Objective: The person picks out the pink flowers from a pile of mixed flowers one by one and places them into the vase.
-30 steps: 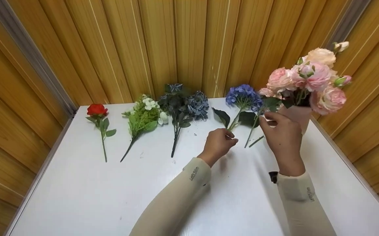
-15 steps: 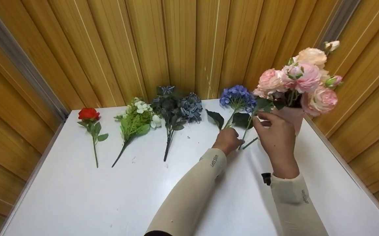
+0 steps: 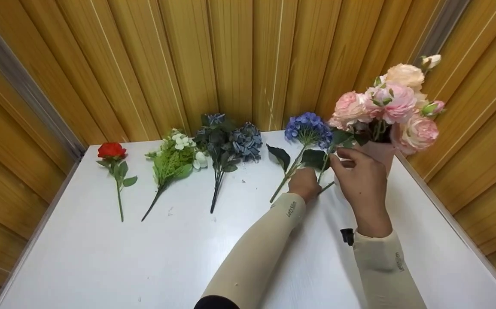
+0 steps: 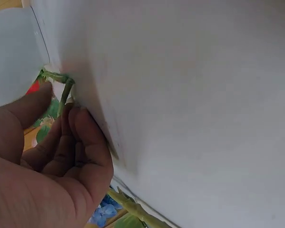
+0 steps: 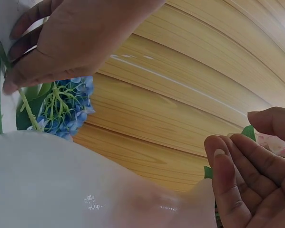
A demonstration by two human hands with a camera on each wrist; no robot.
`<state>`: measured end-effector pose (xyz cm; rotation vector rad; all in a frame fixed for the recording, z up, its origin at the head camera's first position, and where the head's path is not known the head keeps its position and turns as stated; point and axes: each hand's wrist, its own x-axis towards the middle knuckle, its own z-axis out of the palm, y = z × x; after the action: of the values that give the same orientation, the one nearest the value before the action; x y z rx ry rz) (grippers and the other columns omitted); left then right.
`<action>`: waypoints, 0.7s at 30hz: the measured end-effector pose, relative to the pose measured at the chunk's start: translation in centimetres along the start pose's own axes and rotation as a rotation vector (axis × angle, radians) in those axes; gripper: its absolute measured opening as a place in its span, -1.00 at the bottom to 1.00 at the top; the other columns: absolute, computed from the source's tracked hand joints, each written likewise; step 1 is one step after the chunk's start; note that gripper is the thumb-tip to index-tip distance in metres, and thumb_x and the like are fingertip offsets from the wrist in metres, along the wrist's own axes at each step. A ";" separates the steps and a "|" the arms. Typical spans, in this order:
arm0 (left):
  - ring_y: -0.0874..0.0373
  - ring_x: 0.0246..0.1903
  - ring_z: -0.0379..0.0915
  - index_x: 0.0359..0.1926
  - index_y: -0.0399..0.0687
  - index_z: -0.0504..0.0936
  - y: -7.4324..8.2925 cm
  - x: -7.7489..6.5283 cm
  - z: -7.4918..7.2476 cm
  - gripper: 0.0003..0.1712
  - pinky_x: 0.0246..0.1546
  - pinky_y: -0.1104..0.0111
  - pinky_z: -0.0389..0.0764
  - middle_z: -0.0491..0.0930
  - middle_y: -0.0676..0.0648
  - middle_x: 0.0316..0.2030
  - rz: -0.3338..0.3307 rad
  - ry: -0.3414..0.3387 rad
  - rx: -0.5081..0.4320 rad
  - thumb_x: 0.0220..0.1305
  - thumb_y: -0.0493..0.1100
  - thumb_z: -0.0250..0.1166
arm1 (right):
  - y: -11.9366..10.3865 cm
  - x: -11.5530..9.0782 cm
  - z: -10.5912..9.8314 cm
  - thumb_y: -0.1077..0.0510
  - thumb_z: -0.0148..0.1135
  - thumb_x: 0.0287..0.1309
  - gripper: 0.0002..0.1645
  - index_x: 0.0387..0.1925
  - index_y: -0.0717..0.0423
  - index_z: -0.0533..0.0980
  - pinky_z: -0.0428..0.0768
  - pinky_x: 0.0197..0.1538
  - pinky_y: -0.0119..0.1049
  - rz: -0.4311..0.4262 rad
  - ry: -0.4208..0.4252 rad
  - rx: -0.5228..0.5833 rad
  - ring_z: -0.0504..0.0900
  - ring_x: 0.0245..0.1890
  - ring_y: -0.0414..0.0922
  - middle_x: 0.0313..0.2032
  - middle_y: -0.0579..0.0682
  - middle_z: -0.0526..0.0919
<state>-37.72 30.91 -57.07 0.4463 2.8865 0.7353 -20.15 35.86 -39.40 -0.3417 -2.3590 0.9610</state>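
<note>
On the white table [image 3: 179, 262], my left hand [image 3: 304, 183] reaches low among green stems beside the vase. In the left wrist view its fingers curl near a thin green stem [image 4: 66, 92], which runs between thumb and fingers; I cannot tell whether they pinch it. My right hand [image 3: 364, 186] is raised in front of the pale pink vase [image 3: 385, 154], close to dark leaves [image 3: 342, 136]. The right wrist view shows its thumb and fingers apart, with no object between them. Pink and peach flowers [image 3: 394, 103] fill the vase. A blue hydrangea [image 3: 308, 128] lies left of it.
Along the table's back lie a red rose [image 3: 111, 150], a green and white spray [image 3: 171, 159] and a dusty blue bunch [image 3: 245, 141]. A darker stem end [image 3: 327, 187] shows between my hands. Wooden panel walls [image 3: 235, 56] enclose the table.
My left hand has moved right, past the blue hydrangea's stem, to the stem beside the vase. The hydrangea's stem end now shows. My right hand stays by the leaves. The head view has shifted slightly.
</note>
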 end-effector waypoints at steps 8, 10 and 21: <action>0.15 -0.31 0.56 -0.46 0.11 0.72 -1.3 0.9 -0.4 -0.76 -0.13 0.32 0.77 0.84 0.05 -0.26 0.017 -0.018 -0.016 0.23 -0.13 0.65 | 0.2 0.0 0.0 0.00 0.47 0.54 -0.63 0.17 0.14 0.84 0.87 0.08 0.24 0.003 0.012 -0.003 0.93 0.05 0.21 0.12 0.20 0.91; 0.16 -0.34 0.51 -0.49 0.11 0.71 -1.8 1.2 -0.6 -0.74 -0.17 0.34 0.73 0.77 0.07 -0.34 0.034 -0.040 -0.023 0.26 -0.11 0.63 | 0.2 0.0 0.0 -0.01 0.47 0.54 -0.63 0.16 0.14 0.84 0.88 0.08 0.23 0.008 0.010 -0.004 0.94 0.04 0.20 0.11 0.19 0.91; 0.30 -0.56 0.43 -0.65 0.27 0.66 -3.8 1.7 -0.9 -0.55 -0.50 0.50 0.45 0.53 0.26 -0.66 0.140 -0.171 -0.223 0.39 -0.16 0.52 | 0.5 0.1 -0.1 0.01 0.46 0.55 -0.65 0.14 0.14 0.85 0.87 0.07 0.27 -0.017 0.009 -0.003 0.94 0.01 0.24 0.10 0.20 0.91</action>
<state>-40.50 27.85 -58.18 0.6524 2.5986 0.9757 -20.14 36.26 -39.63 -0.3259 -2.3521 0.9469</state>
